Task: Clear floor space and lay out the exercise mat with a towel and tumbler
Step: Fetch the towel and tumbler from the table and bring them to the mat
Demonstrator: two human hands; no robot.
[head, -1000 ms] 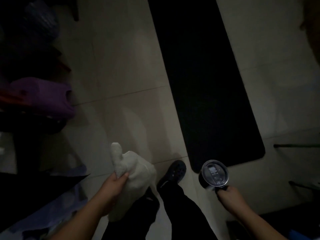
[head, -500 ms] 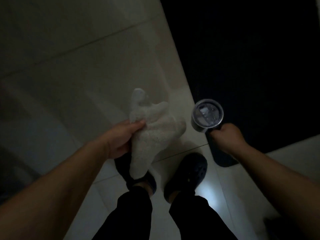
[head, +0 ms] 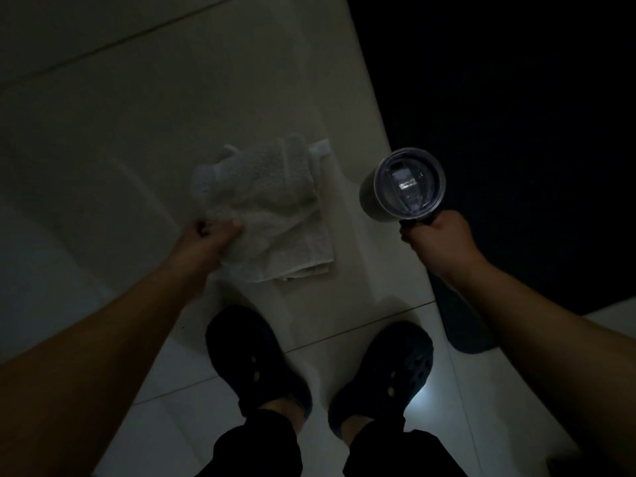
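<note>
A black exercise mat (head: 516, 115) lies unrolled on the pale tiled floor and fills the upper right of the head view. A folded white towel (head: 272, 208) rests on the tiles just left of the mat's edge. My left hand (head: 210, 239) grips the towel's near left corner. My right hand (head: 437, 239) holds a dark tumbler (head: 402, 185) with a clear lid by its handle, low over the floor at the mat's left edge. Whether the tumbler touches the floor I cannot tell.
The room is dim. My two feet in dark clogs (head: 258, 359) stand on the tiles (head: 137, 132) right below the towel. The mat's near rounded corner (head: 471, 342) lies beside my right foot.
I have bent lower toward the floor. The towel, hanging bunched from my left hand before, now lies spread on the tiles. The tumbler has come down beside the mat's edge.
</note>
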